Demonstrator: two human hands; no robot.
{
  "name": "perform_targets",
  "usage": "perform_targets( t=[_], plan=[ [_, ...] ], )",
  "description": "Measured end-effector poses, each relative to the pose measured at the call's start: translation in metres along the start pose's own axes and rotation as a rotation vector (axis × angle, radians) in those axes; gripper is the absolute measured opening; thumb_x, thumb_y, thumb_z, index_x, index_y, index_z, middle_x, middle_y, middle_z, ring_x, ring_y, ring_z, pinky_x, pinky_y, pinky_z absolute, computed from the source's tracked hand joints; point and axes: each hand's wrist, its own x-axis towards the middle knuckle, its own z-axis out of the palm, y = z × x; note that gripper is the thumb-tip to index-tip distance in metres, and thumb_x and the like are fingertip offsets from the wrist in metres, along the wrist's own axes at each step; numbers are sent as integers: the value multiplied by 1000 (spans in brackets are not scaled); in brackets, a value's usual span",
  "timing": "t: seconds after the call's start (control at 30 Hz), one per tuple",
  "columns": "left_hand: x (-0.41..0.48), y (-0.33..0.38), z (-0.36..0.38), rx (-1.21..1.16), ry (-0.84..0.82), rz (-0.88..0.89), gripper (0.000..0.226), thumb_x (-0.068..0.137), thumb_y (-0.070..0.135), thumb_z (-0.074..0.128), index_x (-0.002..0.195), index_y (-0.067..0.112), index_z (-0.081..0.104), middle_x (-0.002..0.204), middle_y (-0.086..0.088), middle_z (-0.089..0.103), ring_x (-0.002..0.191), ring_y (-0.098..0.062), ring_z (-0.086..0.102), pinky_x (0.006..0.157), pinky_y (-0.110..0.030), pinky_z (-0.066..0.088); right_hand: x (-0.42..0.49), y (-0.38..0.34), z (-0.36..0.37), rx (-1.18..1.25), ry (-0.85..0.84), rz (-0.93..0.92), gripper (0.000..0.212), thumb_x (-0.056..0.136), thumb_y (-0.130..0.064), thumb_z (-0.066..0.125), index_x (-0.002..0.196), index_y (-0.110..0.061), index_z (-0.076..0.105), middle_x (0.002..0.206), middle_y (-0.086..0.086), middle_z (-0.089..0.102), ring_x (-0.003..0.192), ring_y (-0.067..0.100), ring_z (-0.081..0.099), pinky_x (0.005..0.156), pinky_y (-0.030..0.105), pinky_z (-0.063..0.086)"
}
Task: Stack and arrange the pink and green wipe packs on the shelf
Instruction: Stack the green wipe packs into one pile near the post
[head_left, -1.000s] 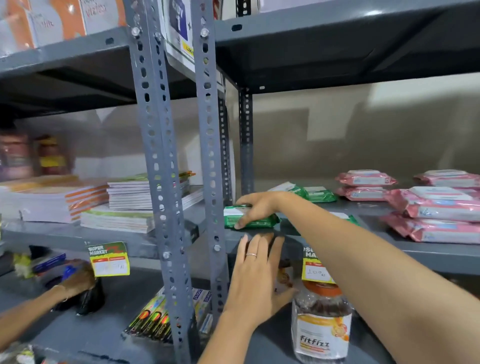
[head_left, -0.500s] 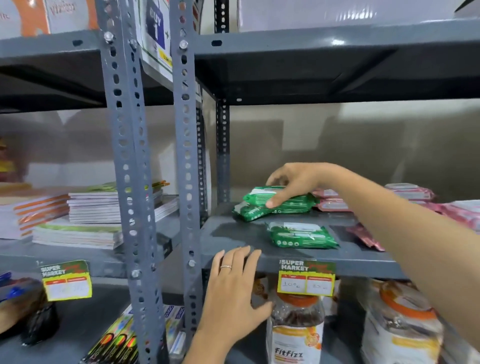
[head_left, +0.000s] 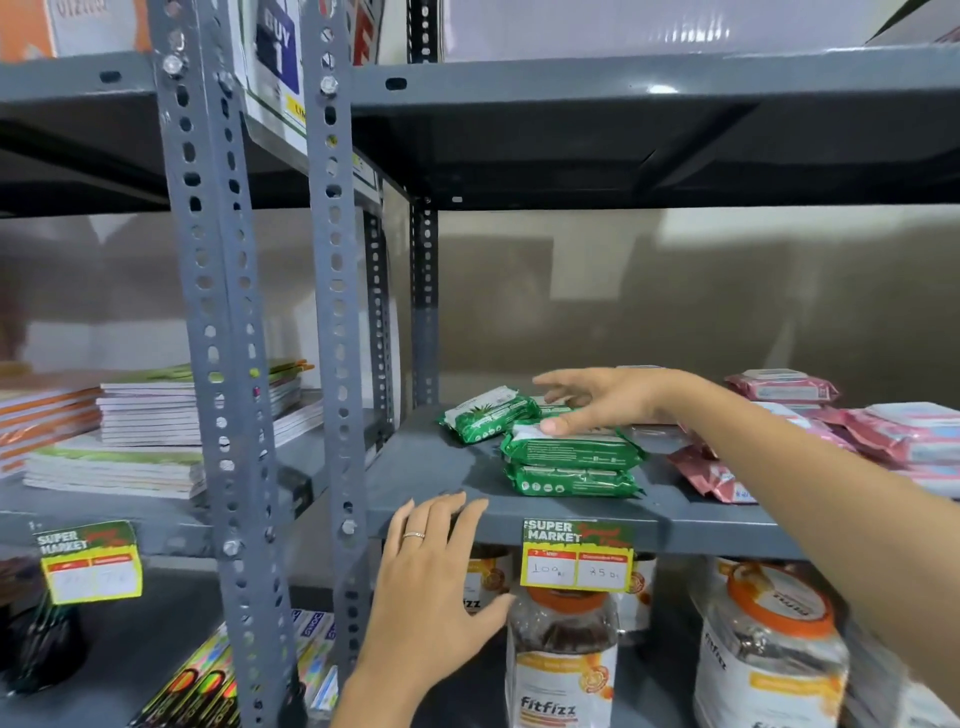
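shelf (head_left: 441, 467): grey metal, middle tier of the rack; bare patch front-left, wipe packs from centre to right
pink packs (head_left: 904, 436): loose heap at right end, some stacked, some slumped; one flat near the front edge under the right forearm; not squared up
green stack (head_left: 571, 460): two green packs, one on the other, near front edge at centre; top one sits a little skewed over the lower
loose green pack (head_left: 485, 413): behind and left of the stack, tilted, label up; apart from the stack, another green pack just glimpsed behind it
right hand (head_left: 597, 400): reaching in from right, fingers spread and open, thumb tip resting on top pack of the green stack; nothing gripped
left hand (head_left: 436, 577): flat and open, fingertips against the shelf's front lip, steadying; holding nothing
step in hand (judged): top pack just laid on stack, likely reach for the loose green pack next
doing it well: press top pack square with lower one, edges flush, before letting go; take loose pack by its long sides, lay it flat, same label direction
risk: soft slippery wrappers, skewed stack may slide off the front; forearm close to pink packs, easy to nudge
progress (judged): early, pink packs not yet tidied
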Motion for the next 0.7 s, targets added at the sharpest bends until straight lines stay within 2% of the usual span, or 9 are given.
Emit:
perform_targets(
  t=[0.07,0.2,0.27,0.33,0.4,0.47,0.57,0.63,0.7],
  plan=[
    [0,1,1,6,-1,-10,80,70,69,55,135,23,46,132,3,53,124,-20,48,112,-42,19,-1,-1,-3,4,10,-33,79,80,-52,65,147,-32,30,151,-5,39,138,13,36,116,38,27],
    [0,4,-2,8,-6,-22,84,69,75,54,135,22,47,131,3,53,124,-20,47,113,-42,19,3,-3,2,-237,38,-32,42,84,-43,65,125,-34,61,140,-8,52,127,12,48,109,32,33],
    [1,6,-5,6,-5,-25,87,68,79,53,134,22,48,130,3,53,123,-19,46,113,-42,18,4,-6,6,-326,97,-29,39,82,-54,62,116,-34,67,123,-3,63,103,13,65,91,27,42],
    [1,8,-6,5,-6,-31,89,68,81,52,134,22,49,131,3,53,123,-20,46,113,-41,18,5,-9,9,-401,126,7,52,82,-66,52,114,-28,67,104,-1,66,82,12,66,80,28,43],
    [0,8,-6,10,-8,-35,89,68,81,52,134,23,49,131,3,53,123,-20,46,113,-41,17,5,-8,7,-445,118,32,72,81,-75,38,117,-20,65,112,4,67,101,20,62,93,35,45],
    [0,9,-6,21,-12,-36,88,68,81,52,133,23,49,130,3,54,122,-20,46,113,-42,19,4,-4,2,-346,80,27,68,84,-70,39,123,-20,62,131,6,61,119,24,56,104,40,40],
    [2,10,-6,21,-4,-48,87,66,82,53,131,24,51,127,4,55,120,-19,48,112,-42,20,-5,1,-1,-188,-7,-27,40,89,-47,56,127,-37,59,138,-7,55,122,15,52,103,30,36],
    [2,11,-6,22,3,-50,87,65,82,53,131,25,51,126,4,55,119,-19,50,112,-41,19,-6,1,5,-210,30,-41,40,89,-48,56,126,-36,61,137,-12,55,123,11,51,102,27,35],
    [3,11,-5,27,13,-45,87,65,82,53,131,25,50,124,4,55,118,-19,48,112,-40,19,-1,3,11,-258,115,-45,47,87,-58,51,123,-31,63,134,-8,59,121,15,54,105,32,39]
  ],
)
